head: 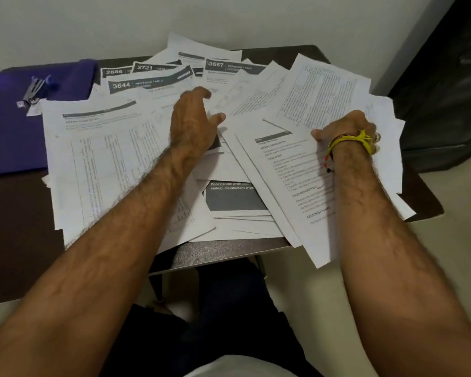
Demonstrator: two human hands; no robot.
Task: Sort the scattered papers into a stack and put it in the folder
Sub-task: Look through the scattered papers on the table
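From the head camera, the scattered papers (136, 148) cover most of the dark desk (14, 221), overlapping at every angle, with several sheets hanging over its near edge. The left hand (193, 118) reaches into the middle of the pile, fingers loosely spread and thumb out to the side, resting on the sheets without gripping any. The right hand (346, 129) is curled round the top edge of a printed sheet (291, 175) on the right side of the pile, thumb on its face and fingers behind; that sheet lies slanted across others and juts past the desk's front. A yellow thread band (348, 140) circles the right wrist. The purple folder (8, 126) lies flat at the desk's far left corner, partly under the papers' edge, with a stapler (34, 89) on top of it.
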